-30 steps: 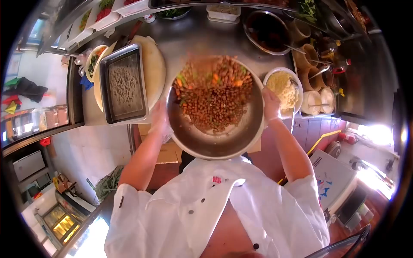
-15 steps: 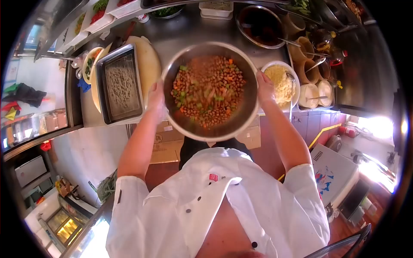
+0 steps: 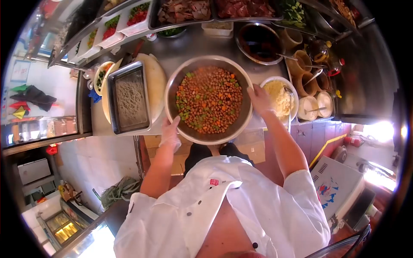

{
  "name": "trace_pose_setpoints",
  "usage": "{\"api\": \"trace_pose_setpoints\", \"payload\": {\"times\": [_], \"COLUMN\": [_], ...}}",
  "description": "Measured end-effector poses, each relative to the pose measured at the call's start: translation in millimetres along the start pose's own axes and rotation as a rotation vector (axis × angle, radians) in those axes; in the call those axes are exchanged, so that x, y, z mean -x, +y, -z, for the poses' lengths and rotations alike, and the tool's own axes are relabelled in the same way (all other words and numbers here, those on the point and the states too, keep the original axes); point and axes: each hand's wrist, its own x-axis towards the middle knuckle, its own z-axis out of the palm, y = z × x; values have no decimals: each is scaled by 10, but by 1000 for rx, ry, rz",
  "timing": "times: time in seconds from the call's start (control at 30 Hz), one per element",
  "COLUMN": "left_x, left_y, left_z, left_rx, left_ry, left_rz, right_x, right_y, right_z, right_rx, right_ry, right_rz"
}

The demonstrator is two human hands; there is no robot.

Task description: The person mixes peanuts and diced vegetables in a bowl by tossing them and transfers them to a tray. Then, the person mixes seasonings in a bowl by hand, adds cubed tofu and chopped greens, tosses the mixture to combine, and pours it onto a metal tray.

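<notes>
Two hands on one steel bowl [image 3: 206, 139] of brown, orange and green mix [image 3: 209, 101].
Left hand [image 3: 171, 132], clear-gloved, reaches up from a bent elbow, thumb over the near-left rim, grasping it; the other fingertips are partly hidden. Right hand [image 3: 260, 101] grips the right rim, forearm slanting inward. Between both sets of fingers, the bowl is level, its mix small, round and glossy, bare metal showing around it. Beside the right fingers is a white tub [image 3: 296, 103]; left of the left fingers, a pan [image 3: 147, 99]. On the shirt [image 3: 266, 206], a red emblem [image 3: 214, 182] is too small to read.
</notes>
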Motion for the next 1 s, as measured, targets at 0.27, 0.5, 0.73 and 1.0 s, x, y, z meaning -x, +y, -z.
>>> {"api": "trace_pose_setpoints", "payload": {"times": [0.27,0.5,0.73,1.0], "left_x": [270,1110,1083,353], "left_y": [534,2490,3367,3694], "left_z": [27,1173,1581,2363], "left_rx": [205,206,92,-234], "left_ry": [176,235,238,94], "left_rz": [-113,-382,-561,-817], "right_x": [-463,-227,-207,435], "right_y": [-326,-1942,-2627,-2630], "right_z": [-295,-1231,-2846,-3300], "right_rx": [-204,-520,-389,-135], "right_ry": [121,-240,-454,-231], "right_rz": [4,-52,187,143]}}
